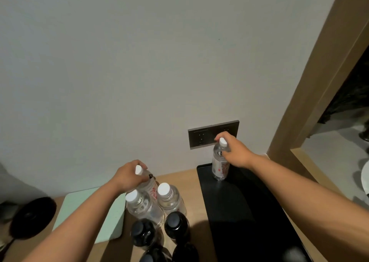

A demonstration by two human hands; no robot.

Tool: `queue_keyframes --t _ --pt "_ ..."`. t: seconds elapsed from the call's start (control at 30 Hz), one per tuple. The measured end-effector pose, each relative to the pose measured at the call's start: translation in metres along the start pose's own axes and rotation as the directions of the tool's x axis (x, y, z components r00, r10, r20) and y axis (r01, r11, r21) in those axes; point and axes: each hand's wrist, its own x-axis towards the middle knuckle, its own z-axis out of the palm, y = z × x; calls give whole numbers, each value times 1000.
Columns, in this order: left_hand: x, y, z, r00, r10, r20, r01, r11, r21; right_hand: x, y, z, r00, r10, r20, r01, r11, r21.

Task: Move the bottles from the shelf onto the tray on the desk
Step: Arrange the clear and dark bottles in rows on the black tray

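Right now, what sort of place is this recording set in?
Probably a hotel room. A dark socket panel sits in the plain wall above a wooden desk carrying a black tray, with white-capped water bottles and dark drink bottles clustered beside it.

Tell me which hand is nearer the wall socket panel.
Right. The right hand grips a bottle on the tray directly before the socket panel; the left hand is lower, off to its left.

Plain grey wall (119,62), dark socket panel (201,138), wooden frame (311,94)
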Motion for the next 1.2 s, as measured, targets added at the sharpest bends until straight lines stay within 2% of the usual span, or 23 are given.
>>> queue_keyframes --t 0.13,0.23,0.33,0.4,0.47,0.6,0.7,1.0,1.13,1.2 --pt "-8 -13 -5 996 -26 -83 14 989 -146 -10 -10 0 998 -18 -55 14 998 -57" --pt "-13 -21 -14 989 -37 -141 1 969 -247 -19 -19 5 983 -59 -176 37 991 -127" --pt "-19 -13 -26 974 28 -223 -87 961 -262 -30 -36 15 924 -148 -353 102 984 -145" --pt "-25 4 -35 955 99 -278 -172 952 -253 -36 -49 23 888 -229 -398 180 971 -157" --pt "-31 26 -44 931 165 -327 -254 934 -250 -42 -68 33 886 -285 -366 259 959 -119" --pt "-44 74 -52 892 261 -368 -381 873 -305 -51 -97 56 929 -321 -183 331 943 30" --pt "-47 104 -43 890 306 -337 -415 850 -325 -53 -97 67 951 -282 -129 292 954 67" --pt "-33 157 32 885 459 -80 -462 843 -274 -77 -20 42 972 -70 -223 91 992 85" --pt "-22 181 59 842 530 99 -500 836 -224 -88 19 27 972 7 -234 23 991 129" --pt "-15 189 69 845 525 99 -492 837 -238 -88 36 19 969 72 -236 -34 987 158"
